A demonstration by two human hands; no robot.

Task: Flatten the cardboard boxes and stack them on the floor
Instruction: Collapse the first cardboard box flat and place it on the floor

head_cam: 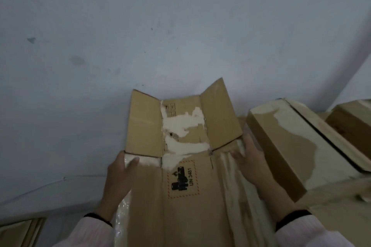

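Note:
A long brown cardboard box with torn white patches and a "UN 3481" label lies in front of me, its far flaps standing open and up. My left hand grips the box's left edge near the flap hinge, thumb on top. On the right side my right hand presses against the box by the right flap, fingers spread on the surface.
A second, unflattened box with torn white patches lies just right of my right hand, and another box sits behind it. Flat cardboard shows at the bottom left. A grey wall fills the background.

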